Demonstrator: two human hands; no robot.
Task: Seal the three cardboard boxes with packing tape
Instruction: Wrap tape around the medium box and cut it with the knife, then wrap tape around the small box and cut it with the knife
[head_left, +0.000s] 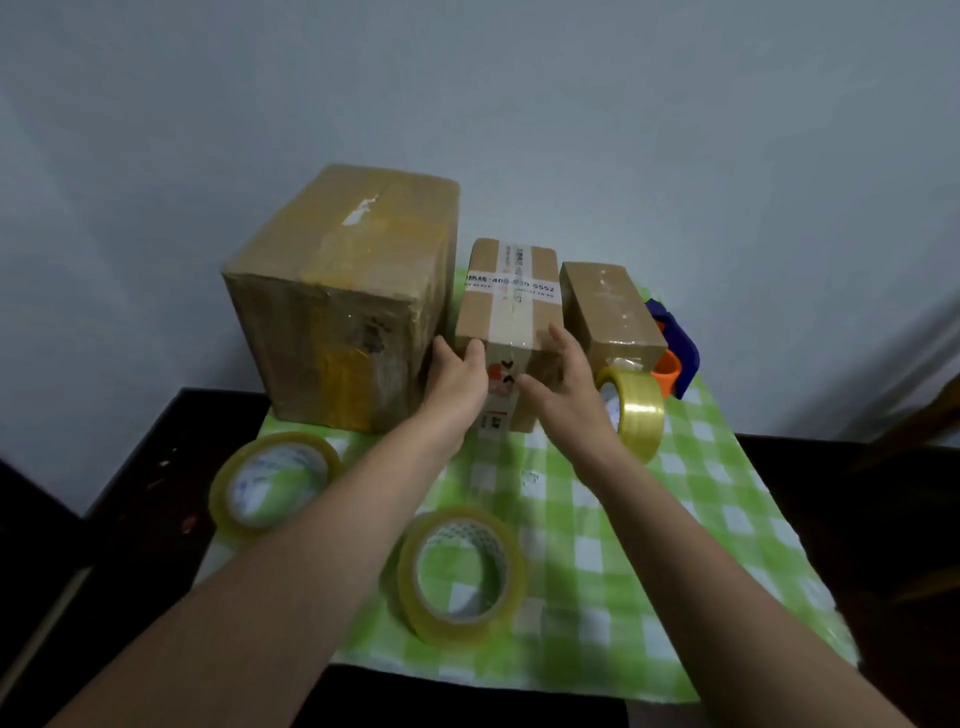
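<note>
- While both hands were at the middle box (506, 312), I read the step in hand as taking hold of it to draw it out for taping. It stood on the green checked cloth (701, 519), between the large box (343, 291) and the small box (610, 306).
- The left hand (460, 374) held the near left corner of the middle box, thumb on the front face and fingers slipped down the side facing the large box.
- The right hand (566, 384) was spread with straight fingers at the box's right front edge. It gripped nothing, and blur kept me from telling whether it touched.
- All three boxes already showed strips of tape, so I could not judge how much sealing was left.
- The next move, as I judged it, called for firm contact on both sides, a straight pull toward me, and then a roll in hand.
- The gap to the large box was tight, with only just room for the left fingers, and the small box stood just beside on the right.
- The upright tape roll (631, 410) stood close by the right wrist and looked easy to knock over.
- The left roll (270, 480) and the front roll (460, 574) lay flat nearer me. The bare cloth between the middle box and the front roll looked like the best landing spot.
- The blue and orange dispenser (675, 358) sat behind the small box, out of the way.
</note>
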